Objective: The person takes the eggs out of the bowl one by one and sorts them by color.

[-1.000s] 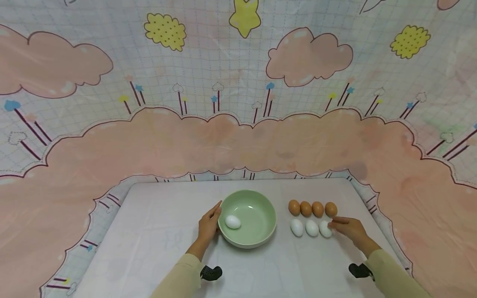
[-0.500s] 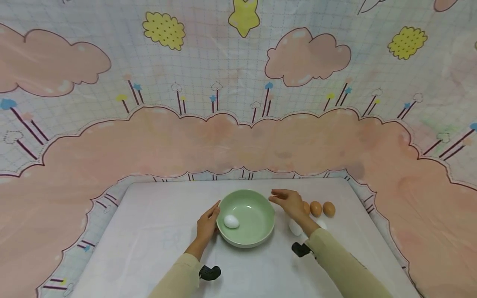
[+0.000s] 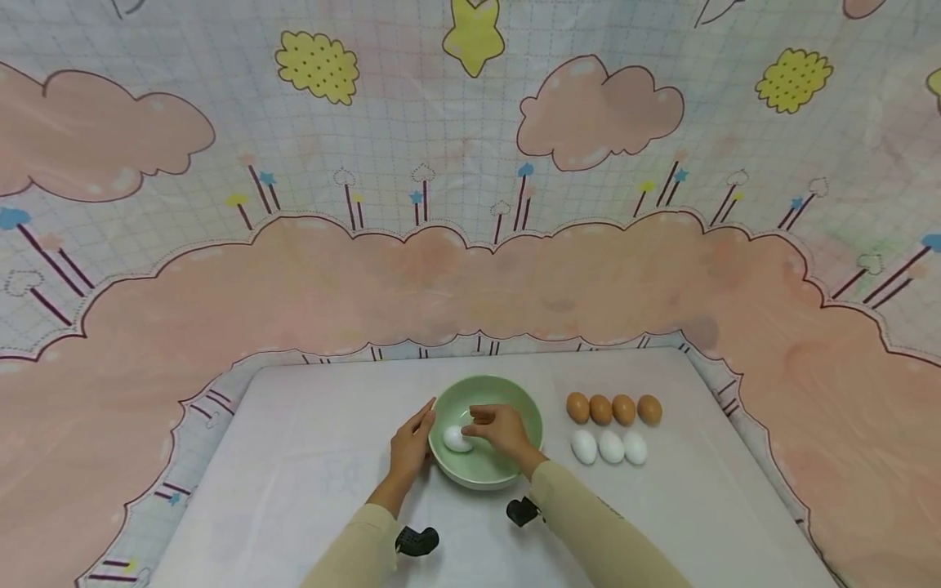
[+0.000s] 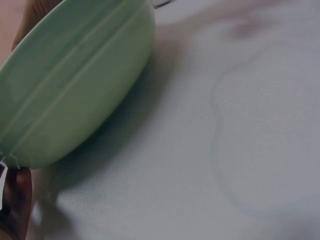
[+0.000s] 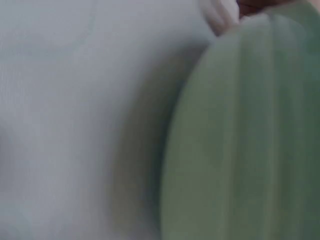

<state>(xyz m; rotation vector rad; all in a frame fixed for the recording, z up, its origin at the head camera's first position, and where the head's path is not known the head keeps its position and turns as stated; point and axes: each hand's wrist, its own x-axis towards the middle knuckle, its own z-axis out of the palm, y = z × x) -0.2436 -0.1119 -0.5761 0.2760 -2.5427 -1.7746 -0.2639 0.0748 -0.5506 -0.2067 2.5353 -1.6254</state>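
A light green bowl [image 3: 488,480] stands on the white-covered table, with one white egg [image 3: 454,441] lying in its left part. My left hand [image 3: 410,447] grips the bowl's left side at the rim. The bowl's outer wall [image 4: 85,85] fills the upper left of the left wrist view, with fingers [image 4: 19,200] below it. My right hand [image 3: 503,433] reaches in over the bowl from the right. Its thumb and forefinger are spread apart, the fingertips right at the white egg's right edge. In the right wrist view the bowl's wall [image 5: 215,165] is blurred.
Right of the bowl, several brown eggs [image 3: 601,410] lie in a row. Three white eggs [image 3: 611,447] form a second row in front of them. A patterned cloth [image 3: 470,286] hangs behind the table [image 3: 309,457]. Black wrist devices [image 3: 416,541] sit below both hands.
My right hand has left the third white egg at the right end of the row and moved left into the bowl. The left hand has stayed at the bowl.
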